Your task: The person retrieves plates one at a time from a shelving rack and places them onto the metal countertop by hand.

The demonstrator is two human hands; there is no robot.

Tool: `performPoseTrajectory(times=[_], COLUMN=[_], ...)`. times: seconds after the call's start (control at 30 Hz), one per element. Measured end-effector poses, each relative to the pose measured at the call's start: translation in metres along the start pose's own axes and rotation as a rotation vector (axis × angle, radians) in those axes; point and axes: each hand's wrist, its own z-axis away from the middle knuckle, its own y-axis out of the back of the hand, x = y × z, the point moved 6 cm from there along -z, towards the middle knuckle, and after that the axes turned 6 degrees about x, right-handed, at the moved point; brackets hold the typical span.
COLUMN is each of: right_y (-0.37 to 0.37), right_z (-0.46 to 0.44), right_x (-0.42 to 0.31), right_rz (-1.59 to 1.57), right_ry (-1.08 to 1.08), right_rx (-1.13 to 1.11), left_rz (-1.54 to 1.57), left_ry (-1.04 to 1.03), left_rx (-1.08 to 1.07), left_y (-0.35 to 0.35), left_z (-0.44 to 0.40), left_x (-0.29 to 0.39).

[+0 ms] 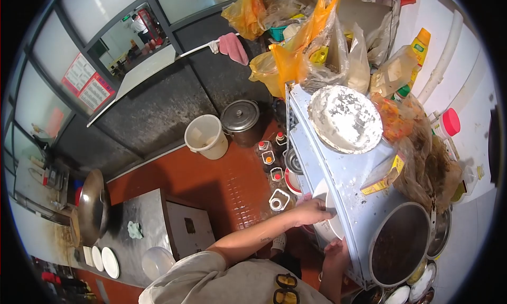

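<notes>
A white round plate (pixel 334 226) is partly hidden under the top edge of the light-blue shelf unit (pixel 338 177). My left hand (pixel 312 212) reaches across from the left, its fingers closed on the plate's upper rim. Lower down, my right hand (pixel 336 253) is at the plate's bottom edge with its fingers curled against it. The shelf's edge and the hands cover part of the plate. More white dishware shows just above my left hand, mostly hidden by the shelf.
On the shelf top are a flour-coated basin (pixel 346 119), a large dark pot (pixel 400 244), a yellow box (pixel 383 176) and plastic bags. Several jugs (pixel 279 200), a white bucket (pixel 206 137) and a lidded pot (pixel 240 120) stand on the red floor. A steel counter (pixel 132 214) is at left.
</notes>
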Motion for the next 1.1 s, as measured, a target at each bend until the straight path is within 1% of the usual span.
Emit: performPoseTrajectory(times=[0.13,0.2,0.27,0.37,0.43,0.5,0.6,0.7,0.8,0.9,0.97,1.03,1.1], right_y=[-0.006,-0.006,-0.005,-0.002,-0.004,-0.013,-0.026,-0.035,-0.048,-0.058,-0.066,-0.077,-0.080], right_z=[0.006,0.007,0.009,0.011,0.015,0.022,0.038,0.064,0.088,0.115,0.136,0.159,0.176], right_x=[-0.003,-0.001,0.002,0.006,0.006,0.005,0.006,0.017,0.028,0.044,0.056,0.067,0.083], right_rz=[0.019,0.026,0.033,0.045,0.055,0.042,0.050,0.066,0.103,0.162,0.197,0.232,0.274], right_ry=[-0.013,-0.029,-0.028,-0.001,0.020,0.068,0.087,0.069,0.063,0.037,0.014,-0.008,-0.057], right_rx=[0.044,0.062,0.055,0.005,-0.035,-0.119,-0.189,-0.259,-0.330,-0.422,-0.478,-0.524,-0.589], left_rz=[-0.109,-0.164,-0.081,0.084,0.169,0.222,0.314,0.469,0.480,0.514,0.504,0.541,0.541], left_ry=[-0.033,-0.081,-0.162,-0.263,-0.257,-0.180,-0.253,-0.200,-0.298,-0.286,-0.314,-0.357,-0.335], left_rx=[-0.033,-0.013,-0.041,-0.052,-0.077,-0.127,-0.059,0.010,0.044,0.133,0.220,0.311,0.398], left_y=[0.004,0.004,0.002,0.003,0.006,0.009,0.016,0.025,0.039,0.053,0.062,0.071,0.078], left_z=[0.008,0.012,0.013,0.032,0.044,0.053,0.071,0.101,0.141,0.182,0.208,0.243,0.270], left_x=[0.013,0.013,0.003,0.017,0.024,0.019,0.014,-0.009,-0.009,-0.026,-0.048,-0.053,-0.077])
